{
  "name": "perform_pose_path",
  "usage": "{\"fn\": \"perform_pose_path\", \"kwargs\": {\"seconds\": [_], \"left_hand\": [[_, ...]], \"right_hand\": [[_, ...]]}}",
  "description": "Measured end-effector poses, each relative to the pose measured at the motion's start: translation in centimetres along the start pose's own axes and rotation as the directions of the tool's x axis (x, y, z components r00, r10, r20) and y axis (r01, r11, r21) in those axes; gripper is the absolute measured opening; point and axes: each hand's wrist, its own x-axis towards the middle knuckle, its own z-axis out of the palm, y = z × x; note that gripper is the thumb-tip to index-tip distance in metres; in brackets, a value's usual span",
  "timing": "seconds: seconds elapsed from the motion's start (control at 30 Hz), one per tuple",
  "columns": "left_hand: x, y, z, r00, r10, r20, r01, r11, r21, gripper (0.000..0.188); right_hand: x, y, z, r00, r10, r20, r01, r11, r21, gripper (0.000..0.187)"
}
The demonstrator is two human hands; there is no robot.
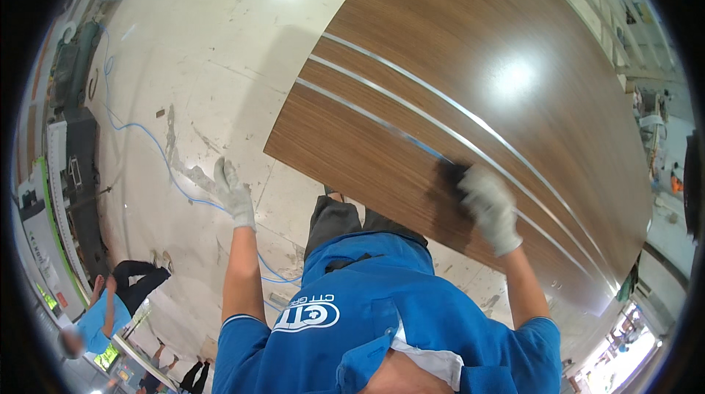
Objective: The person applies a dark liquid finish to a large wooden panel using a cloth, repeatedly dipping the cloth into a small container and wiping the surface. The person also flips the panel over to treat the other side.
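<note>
A large brown wood-grain panel (411, 34) with three shiny metal strips (411, 111) set across it lies in front of me, reaching far to the right. My right hand (490, 210), in a whitish work glove, is closed on a black pad-like thing (454, 177). It rests on or just over the strip nearest me. Blur hides whether it is a cloth or a brush. Off the panel's left corner, my left hand (233, 194) is held above the floor. That gloved hand is open, its fingers stretched out, holding nothing.
A blue hose (147, 132) trails over the pale, stained floor (220, 63) on the left. Dark grey machinery (73, 166) lines the left side. A person in a blue shirt (103, 317) is at the lower left. Shelving with various items (653, 122) stands at right.
</note>
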Motion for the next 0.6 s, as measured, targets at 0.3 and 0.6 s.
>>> {"fn": "perform_pose_path", "kwargs": {"seconds": [0.3,0.6], "left_hand": [[1.4,-3.0,-4.2,0.987,-0.150,0.051,0.153,0.986,-0.058,0.046],[2.3,-9.2,-10.9,0.972,-0.214,0.098,0.225,0.967,-0.121,0.044]], "right_hand": [[10.4,-21.5,14.9,0.803,-0.569,0.179,0.316,0.661,0.680,0.020],[4.7,-2.0,5.6,0.576,0.487,-0.657,-0.560,0.820,0.117,0.033]]}}
